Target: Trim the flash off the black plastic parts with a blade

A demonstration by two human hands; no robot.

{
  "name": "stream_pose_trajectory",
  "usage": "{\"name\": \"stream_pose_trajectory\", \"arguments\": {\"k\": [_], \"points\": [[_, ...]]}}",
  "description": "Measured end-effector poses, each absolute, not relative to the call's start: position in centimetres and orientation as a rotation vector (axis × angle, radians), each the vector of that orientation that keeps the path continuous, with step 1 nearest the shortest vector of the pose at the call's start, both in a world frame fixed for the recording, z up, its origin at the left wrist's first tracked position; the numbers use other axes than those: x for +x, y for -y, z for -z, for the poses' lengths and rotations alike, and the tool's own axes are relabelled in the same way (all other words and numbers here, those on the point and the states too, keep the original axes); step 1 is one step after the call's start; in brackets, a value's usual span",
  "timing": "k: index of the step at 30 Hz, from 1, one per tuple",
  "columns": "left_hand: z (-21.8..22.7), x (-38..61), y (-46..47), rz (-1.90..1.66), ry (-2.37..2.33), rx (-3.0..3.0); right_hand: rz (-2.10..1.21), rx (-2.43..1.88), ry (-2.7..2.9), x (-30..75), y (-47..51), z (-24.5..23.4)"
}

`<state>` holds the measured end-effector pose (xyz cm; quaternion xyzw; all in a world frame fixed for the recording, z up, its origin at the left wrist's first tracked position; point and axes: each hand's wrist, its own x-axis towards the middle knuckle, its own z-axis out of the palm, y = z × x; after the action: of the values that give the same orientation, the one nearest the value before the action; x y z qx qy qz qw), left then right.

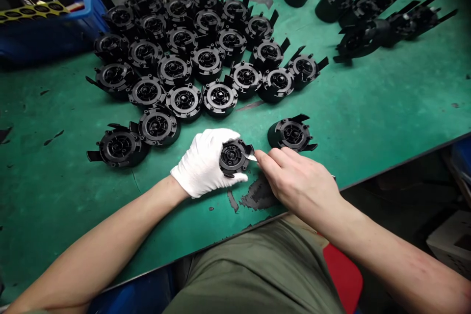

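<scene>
A: Progress, quick.

B: One piece in hand: round black plastic housing with a slotted rim (232, 156), looks lifted off the green-topped counter (386, 93). I'd call it mid-work.

A: Done versus left?

B: Can't sort it. Big cluster of similar black housings (184, 100) across the far side, smaller group of black housings with long prongs (333, 4) at far right, one lone black housing (292, 132) nearer. Nothing marks which are finished.

A: Fingers?

B: Left hand in a white fabric glove (206, 163): fingers curled around the housing's left side, tips above and below, gripping. Bare right hand (301, 174): thumb and forefinger pinching a small silvery blade (251, 157), the rest folded. Blade reaches the housing's right rim; touching or just shy, can't tell.

A: So the housing sits where?

B: Within the left fingers' curl, ringed face toward the camera, just left of the right fingertips, with the blade between.
</scene>
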<state>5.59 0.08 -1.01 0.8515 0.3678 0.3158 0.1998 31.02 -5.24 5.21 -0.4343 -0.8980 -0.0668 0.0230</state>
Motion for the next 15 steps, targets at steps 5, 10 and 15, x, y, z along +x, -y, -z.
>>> {"name": "stream_pose_trajectory", "arguments": {"k": [5, 10, 15], "points": [[1.1, 5.6, 0.0, -0.875, -1.028, 2.365, 0.208, -1.332, 2.759, 31.0, 5.3, -5.3], [0.6, 5.1, 0.0, -0.797, -0.96, 2.314, -0.057, -1.237, 2.633, 32.6, 5.6, -5.7], [0.1, 4.4, -0.2, -0.664, -0.72, 2.231, -0.301, -1.343, 2.455, 34.7, 5.6, -6.1]]}}
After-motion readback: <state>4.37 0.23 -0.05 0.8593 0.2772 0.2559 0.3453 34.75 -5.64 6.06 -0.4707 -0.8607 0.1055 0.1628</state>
